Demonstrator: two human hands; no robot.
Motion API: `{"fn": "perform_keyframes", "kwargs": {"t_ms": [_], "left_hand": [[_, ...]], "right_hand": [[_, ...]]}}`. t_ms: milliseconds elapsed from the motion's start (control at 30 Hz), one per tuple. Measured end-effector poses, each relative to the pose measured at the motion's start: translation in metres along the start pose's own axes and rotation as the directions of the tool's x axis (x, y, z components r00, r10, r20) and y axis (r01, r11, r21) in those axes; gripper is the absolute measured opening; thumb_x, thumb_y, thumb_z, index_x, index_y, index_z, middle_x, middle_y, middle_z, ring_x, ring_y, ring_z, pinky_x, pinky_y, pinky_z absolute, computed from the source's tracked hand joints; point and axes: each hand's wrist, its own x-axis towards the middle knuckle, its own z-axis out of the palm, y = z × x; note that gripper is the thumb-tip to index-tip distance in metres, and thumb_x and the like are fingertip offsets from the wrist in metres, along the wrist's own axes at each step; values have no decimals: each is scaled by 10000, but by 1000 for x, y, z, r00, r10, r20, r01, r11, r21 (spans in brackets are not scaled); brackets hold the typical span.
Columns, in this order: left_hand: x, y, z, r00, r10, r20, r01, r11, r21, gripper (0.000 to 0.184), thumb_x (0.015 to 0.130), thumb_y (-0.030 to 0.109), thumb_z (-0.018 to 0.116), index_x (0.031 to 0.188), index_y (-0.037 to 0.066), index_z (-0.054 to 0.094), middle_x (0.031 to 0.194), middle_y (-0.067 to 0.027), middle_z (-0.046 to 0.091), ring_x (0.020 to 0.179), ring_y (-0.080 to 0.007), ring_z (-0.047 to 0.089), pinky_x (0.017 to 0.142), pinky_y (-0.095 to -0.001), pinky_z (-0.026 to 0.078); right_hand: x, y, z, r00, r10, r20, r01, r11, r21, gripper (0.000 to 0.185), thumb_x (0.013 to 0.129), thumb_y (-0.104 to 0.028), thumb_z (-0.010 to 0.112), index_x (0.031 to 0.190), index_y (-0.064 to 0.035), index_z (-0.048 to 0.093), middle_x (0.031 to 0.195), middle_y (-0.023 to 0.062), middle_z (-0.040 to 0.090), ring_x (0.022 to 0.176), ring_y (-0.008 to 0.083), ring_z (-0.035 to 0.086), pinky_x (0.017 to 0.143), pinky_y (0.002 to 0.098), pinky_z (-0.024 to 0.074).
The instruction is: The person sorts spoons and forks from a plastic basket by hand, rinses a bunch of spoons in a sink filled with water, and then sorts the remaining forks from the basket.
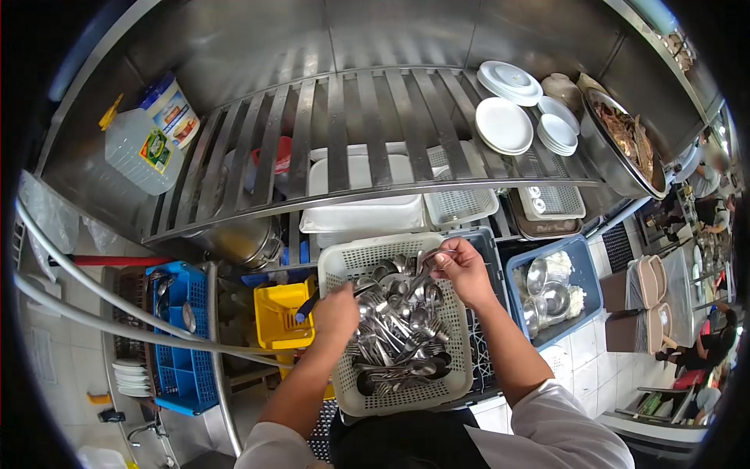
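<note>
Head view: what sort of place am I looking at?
Probably a commercial kitchen's dishwashing area: a pale perforated plastic basket holds heaped silver metal cutlery, and round white plates sit stacked on a slatted steel shelf.

My left grip (337, 313) is kinda blurry, cutlery pile (398, 324) hides its own bottom, distant people (714, 344) too tiny to read.

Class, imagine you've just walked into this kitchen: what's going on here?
A person is handling cutlery heaped in a pale perforated basket. The right hand holds some metal cutlery above the heap. The left hand is at the basket's left side, but its grip is unclear. The heaped pieces lie jumbled together, spoons and forks mixed. Plates stand stacked on the slatted rack beyond.
</note>
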Motion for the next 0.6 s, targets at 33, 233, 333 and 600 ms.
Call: {"fn": "perform_keyframes", "kwargs": {"t_ms": [33, 233, 333, 600], "left_hand": [[-1, -2, -2, 985, 103, -141, -103, 995, 3, 244, 914, 181, 668, 1106, 31, 658, 1042, -212, 728, 981, -395, 711, 836, -506, 573], [-11, 54, -63, 945, 251, -209, -302, 915, -266, 300, 875, 174, 758, 1097, 18, 631, 1027, -223, 722, 944, -426, 697, 793, -474, 547], [-5, 60, -54, 904, 286, -317, -414, 770, -485, 221, 929, 187, 678, 1081, 34, 627, 1014, -174, 714, 941, -366, 707, 811, -457, 560], [-33, 41, 40, 941, 265, 209, 317, -480, -818, 872, 927, 844, 325, 1318, 94, 536, 1006, -32, 590, 864, -203, 589, 799, -440, 523]], "right_hand": [[-2, -8, -3, 999, -2, 46, 3, 1000, -5, 97, 1028, -32, 620, 1120, -46, 594, 1050, 45, 692, 859, 102, 672, 736, 259, 587], [-23, -19, 53, 930, -174, 323, 311, 841, -442, 195, 919, -87, 771, 992, -32, 600, 1033, 103, 689, 897, 273, 687, 830, 388, 545], [-20, -5, 59, 973, -19, 229, 117, 899, -423, 178, 935, -99, 768, 953, -46, 600, 889, 65, 684, 846, 137, 635, 774, 300, 521], [-25, -25, 78, 952, 178, 250, -54, 900, -433, 156, 949, -160, 776, 1042, -78, 680, 933, 29, 690, 805, 111, 638, 740, 283, 538]]}}
